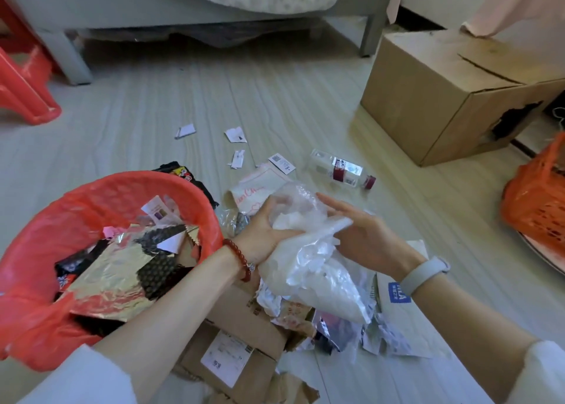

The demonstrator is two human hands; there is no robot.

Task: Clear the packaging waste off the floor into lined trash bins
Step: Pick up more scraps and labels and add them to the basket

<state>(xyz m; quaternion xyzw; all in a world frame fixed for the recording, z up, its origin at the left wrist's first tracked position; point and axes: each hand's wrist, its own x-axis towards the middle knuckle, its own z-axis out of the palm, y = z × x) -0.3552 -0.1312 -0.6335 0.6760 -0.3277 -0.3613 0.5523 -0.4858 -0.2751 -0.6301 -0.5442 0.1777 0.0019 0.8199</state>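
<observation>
Since the left hand [263, 235] already has its fingers curled round the crumpled clear plastic bag [315, 260], the red-lined round trash bin [36, 269] sits just to its left; right hand [363, 235], fingers straight, only touches the bag.

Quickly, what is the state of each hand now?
Left hand: grips the crumpled clear plastic bag.
Right hand: open, fingers straight, touching the same bag.

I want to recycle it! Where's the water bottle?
The clear bottle lies on its side on the floor, right of centre, between the cardboard box and the plastic bag.
</observation>
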